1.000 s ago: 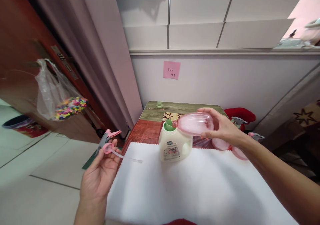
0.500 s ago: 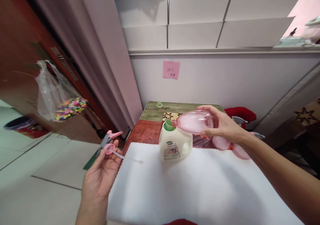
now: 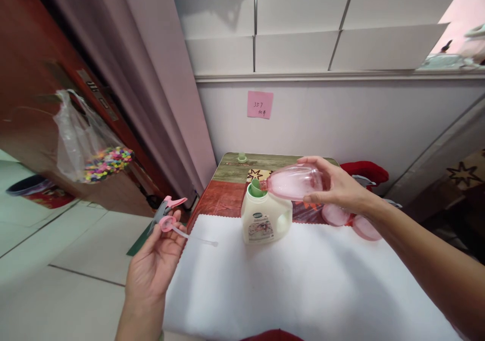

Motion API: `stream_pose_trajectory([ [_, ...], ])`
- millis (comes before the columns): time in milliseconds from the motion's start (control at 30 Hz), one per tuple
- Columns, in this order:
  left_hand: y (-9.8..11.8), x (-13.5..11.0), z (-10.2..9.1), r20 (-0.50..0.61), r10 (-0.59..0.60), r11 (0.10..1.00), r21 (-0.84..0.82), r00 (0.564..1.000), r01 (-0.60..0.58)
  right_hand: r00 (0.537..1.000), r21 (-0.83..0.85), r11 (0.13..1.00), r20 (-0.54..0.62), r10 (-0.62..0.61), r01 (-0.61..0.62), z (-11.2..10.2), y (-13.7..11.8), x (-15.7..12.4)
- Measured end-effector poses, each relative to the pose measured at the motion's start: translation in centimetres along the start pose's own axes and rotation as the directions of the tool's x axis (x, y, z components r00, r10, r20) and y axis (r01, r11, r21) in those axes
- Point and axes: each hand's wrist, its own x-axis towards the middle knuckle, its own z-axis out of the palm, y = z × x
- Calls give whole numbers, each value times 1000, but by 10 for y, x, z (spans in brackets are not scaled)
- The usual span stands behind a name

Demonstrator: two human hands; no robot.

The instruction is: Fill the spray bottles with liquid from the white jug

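Note:
My right hand [image 3: 333,182] is wrapped round a clear pink spray bottle [image 3: 291,182], tipped nearly level with its open neck to the left. That neck meets the green pouring spout [image 3: 256,188] in the mouth of a cream detergent jug [image 3: 261,220], which stands upright on the white cloth. Off the table's left edge, my left hand [image 3: 157,257] is closed on a pink and grey spray trigger head [image 3: 166,217], palm up. Its thin clear dip tube [image 3: 200,240] points right over the cloth.
A small green cap [image 3: 241,157] sits at the table's back left. Pink bottles [image 3: 335,214] stand or lie behind my right forearm. A red object [image 3: 366,171] is at the back right. On the left, a plastic bag of colourful pieces [image 3: 108,164] hangs from the door.
Almost nothing differs. The spray bottle stays tipped at the jug's spout, and my left hand with the trigger head has barely shifted.

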Motion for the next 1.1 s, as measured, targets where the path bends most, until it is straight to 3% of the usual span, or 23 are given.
stream_pose_trajectory([
  [233, -1, 5, -3, -42, -5, 1000, -12, 999, 4, 1000, -24, 1000, 16, 3, -3, -2, -5, 4],
  [467, -3, 5, -5, 77, -8, 999, -50, 997, 11, 999, -43, 999, 51, -1, 4, -4, -13, 6],
  [767, -4, 6, -7, -45, -20, 999, -30, 999, 18, 998, -117, 993, 55, -23, 29, -6, -19, 10],
  [933, -4, 5, -7, 65, -13, 1000, -23, 998, 15, 997, -180, 982, 70, -42, 54, -7, -30, 12],
  [1100, -5, 3, -6, 22, -45, 998, -37, 999, 46, 991, -315, 941, 93, -101, 125, -12, -38, 18],
])
